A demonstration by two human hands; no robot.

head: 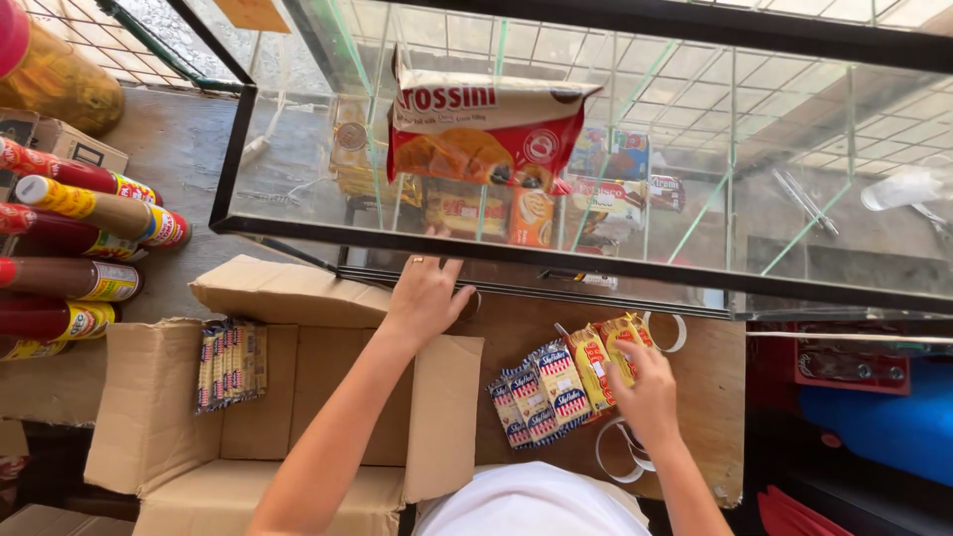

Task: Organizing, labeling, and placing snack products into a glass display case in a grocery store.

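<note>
The left hand (429, 296) reaches forward over the open cardboard box (149, 417) to the lower edge of the glass case (476, 248); its fingers are curled together against the dark frame, and something small seems to sit under the fingertips, though the view is too poor to tell what it is or whether the hand grips it. A ring shows on one finger. The right hand (647, 392) lies on the wooden counter (695, 397) with its fingers spread loosely over the row of snack packs (556, 382), touching the yellow packs at the right end of the row; it rests on them rather than clamping any one. The row runs diagonally, blue-and-white packs at the lower left and yellow-and-red ones toward the upper right, each overlapping the next. White plastic rings (617, 452) lie on the counter just beside the right wrist, and another sits near the case edge. Inside the box, a strip of small yellow packs (230, 362) leans against the left wall. On top of the case lies a large red and white snack bag (486, 129), and more packaged goods show through the glass on the shelf beneath. At far left, sauce bottles (79, 238) with red caps lie stacked on their sides, well apart from both hands.
</note>
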